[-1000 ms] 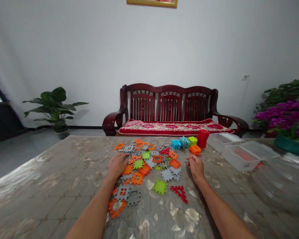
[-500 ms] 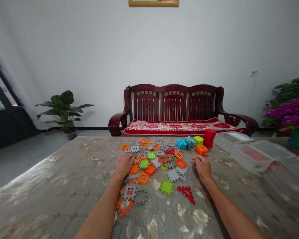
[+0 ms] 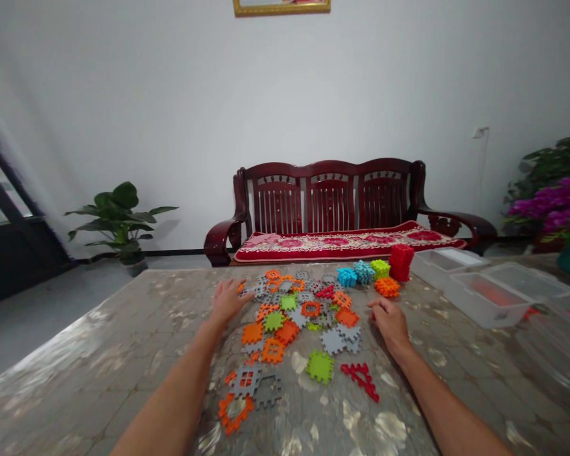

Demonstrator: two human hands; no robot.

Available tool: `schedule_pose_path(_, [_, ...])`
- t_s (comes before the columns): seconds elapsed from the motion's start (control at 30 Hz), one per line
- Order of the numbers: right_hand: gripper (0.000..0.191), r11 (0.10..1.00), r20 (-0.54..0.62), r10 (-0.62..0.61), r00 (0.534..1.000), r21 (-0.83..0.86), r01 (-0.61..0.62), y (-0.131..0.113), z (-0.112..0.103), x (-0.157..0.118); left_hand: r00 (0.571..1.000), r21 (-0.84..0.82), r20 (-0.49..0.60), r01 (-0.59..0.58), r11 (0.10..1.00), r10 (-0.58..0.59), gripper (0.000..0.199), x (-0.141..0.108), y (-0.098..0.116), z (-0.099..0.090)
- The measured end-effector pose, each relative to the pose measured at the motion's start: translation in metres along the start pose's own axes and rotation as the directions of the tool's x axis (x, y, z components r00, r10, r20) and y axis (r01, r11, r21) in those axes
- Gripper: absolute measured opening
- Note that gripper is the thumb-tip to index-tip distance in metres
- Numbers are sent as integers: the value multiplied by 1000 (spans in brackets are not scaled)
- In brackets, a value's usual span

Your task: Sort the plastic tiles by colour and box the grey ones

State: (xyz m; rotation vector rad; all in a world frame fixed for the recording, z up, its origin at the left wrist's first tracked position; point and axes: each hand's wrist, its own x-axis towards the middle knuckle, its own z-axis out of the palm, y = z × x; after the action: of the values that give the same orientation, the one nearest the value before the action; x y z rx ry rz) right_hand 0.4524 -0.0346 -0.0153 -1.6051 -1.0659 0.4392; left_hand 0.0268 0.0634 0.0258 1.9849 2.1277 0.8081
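Note:
My left hand (image 3: 228, 299) reaches over the left edge of a loose pile of flat notched plastic building pieces, its fingers spread. A bit of orange shows between those fingers; whether they touch it I cannot tell. My right hand (image 3: 389, 320) rests on the table right of the pile, fingers curled in, with no piece visible in it. Between the hands lie a green square piece (image 3: 289, 302), an orange window piece (image 3: 311, 309) and grey pieces (image 3: 333, 342). Closer to me are another green square (image 3: 320, 367), a red triangular frame (image 3: 361, 380) and an orange frame (image 3: 234, 413).
Stacked pieces stand behind my right hand: blue (image 3: 346, 276), teal (image 3: 363, 272), lime (image 3: 380, 269), orange (image 3: 387, 287) and a taller red stack (image 3: 401, 262). Clear plastic boxes (image 3: 491, 311) occupy the right side. Beyond the patterned table (image 3: 137, 354) is a wooden bench (image 3: 330, 168).
My left hand has moved left and slightly away from me, its fingers spreading over the orange piece at the pile's edge. My right hand stays in place, curled. The view has shifted slightly.

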Motion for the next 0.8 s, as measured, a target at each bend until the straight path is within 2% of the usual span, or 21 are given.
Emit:
schedule_pose_path(0.1, [31,1000,15,-7,1000,-2,7,0,0,-1,993,120,113,21,993,-35,73,17,5,4])
schedule_pose_path(0.23, [31,1000,25,7,1000,-11,-6,2,1,-1,970,129,241,-53,990,20,70,28,4,15])
schedule_pose_path(0.43, [31,1000,27,-6,1000,-29,7,3,1,-1,977,110,183,-134,985,113,45,20,3,25])
schedule_pose_path(0.6, [33,998,34,-6,999,-59,8,2,1,0,983,94,123,-152,984,140,31,8,14,26])
schedule_pose_path(0.73, [34,996,49,5,999,-84,-1,1,1,0,978,41,107,-182,982,177,32,-5,34,21])
schedule_pose_path(0.8, [34,995,49,8,999,-97,-4,0,1,0,971,-53,127,-195,979,201,40,-12,48,13])
